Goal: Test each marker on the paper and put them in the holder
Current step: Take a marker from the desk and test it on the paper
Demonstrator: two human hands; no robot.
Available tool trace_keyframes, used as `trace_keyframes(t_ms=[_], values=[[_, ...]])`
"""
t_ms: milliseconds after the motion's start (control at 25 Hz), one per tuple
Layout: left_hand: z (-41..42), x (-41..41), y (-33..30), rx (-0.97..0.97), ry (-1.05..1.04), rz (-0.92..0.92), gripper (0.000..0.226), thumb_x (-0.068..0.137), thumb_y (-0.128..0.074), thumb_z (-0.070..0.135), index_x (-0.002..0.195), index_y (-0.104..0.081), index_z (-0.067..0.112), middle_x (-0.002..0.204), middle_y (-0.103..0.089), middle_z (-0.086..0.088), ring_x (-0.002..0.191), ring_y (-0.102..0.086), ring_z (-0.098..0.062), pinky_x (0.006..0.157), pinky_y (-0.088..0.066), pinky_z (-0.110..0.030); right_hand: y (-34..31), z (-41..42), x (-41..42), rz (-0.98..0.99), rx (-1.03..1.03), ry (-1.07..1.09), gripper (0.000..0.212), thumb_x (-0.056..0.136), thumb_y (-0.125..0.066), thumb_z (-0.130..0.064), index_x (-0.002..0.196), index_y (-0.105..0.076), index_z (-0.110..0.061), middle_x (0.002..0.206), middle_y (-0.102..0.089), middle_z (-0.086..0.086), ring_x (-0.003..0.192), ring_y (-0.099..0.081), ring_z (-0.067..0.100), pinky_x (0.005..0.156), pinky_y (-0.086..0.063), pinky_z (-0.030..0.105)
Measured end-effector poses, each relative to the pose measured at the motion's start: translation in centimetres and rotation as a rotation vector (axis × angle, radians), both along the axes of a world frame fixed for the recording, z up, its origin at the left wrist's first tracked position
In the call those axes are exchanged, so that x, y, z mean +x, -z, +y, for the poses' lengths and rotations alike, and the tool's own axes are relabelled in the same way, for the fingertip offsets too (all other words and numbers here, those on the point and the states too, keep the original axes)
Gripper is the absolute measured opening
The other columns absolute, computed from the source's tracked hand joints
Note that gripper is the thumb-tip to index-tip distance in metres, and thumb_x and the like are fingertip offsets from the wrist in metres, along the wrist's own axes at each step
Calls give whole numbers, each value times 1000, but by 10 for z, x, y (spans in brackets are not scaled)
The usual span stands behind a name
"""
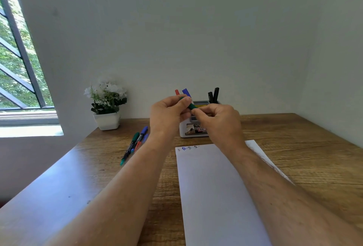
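Both hands hold one green marker (191, 106) in the air above the desk, in front of the holder. My left hand (170, 114) pinches its upper end and my right hand (218, 120) grips its lower end. The white holder (186, 130) stands behind them, mostly hidden, with a red marker (177, 92), a blue marker (186, 92) and two black markers (213, 95) upright in it. A white sheet of paper (214, 190) lies on the desk with small pen marks (187, 148) along its far edge. Several loose markers (135, 144) lie left of the paper.
A white pot with white flowers (107, 104) stands at the back left of the wooden desk (306, 147). The wall runs directly behind the holder. A window (17, 64) is at far left.
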State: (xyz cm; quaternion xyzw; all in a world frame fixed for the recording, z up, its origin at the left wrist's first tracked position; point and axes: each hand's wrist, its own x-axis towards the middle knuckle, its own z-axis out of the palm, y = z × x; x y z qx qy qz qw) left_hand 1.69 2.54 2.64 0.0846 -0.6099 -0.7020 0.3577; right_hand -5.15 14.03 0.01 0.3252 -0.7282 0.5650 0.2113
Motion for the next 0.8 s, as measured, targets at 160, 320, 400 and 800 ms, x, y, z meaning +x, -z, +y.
trace_keyframes(t_ms=[160,320,400,800], values=[[0,-2,0,53,-2,21,7,85,-72,16,91,-76,13,88,-77,-7,73,-72,-12,65,-57,-23,-3,0,1,15,56,46,29,87,-67,-47,94,-76,-20,78,-73,-12,68,-67,-1,52,-47,4],[-4,0,-2,102,-55,94,5,88,-69,13,91,-74,14,80,-76,-4,68,-68,-10,62,-55,-20,-5,7,2,6,50,94,30,83,-66,-56,73,-69,-28,62,-63,-19,66,-61,-11,44,-36,1],[-6,2,-5,179,-21,152,5,89,-67,8,89,-71,12,76,-75,-2,68,-69,-10,63,-56,-20,-3,9,0,-10,13,68,24,87,-67,-48,77,-69,-26,65,-62,-18,62,-61,-7,45,-38,2],[-5,2,-4,272,126,71,37,95,-34,-2,92,-70,9,69,-60,-5,58,-55,-13,55,-51,-26,-6,10,4,-206,-253,-138,26,94,-63,-12,118,-62,-23,89,-72,0,52,-68,18,45,-54,26]])
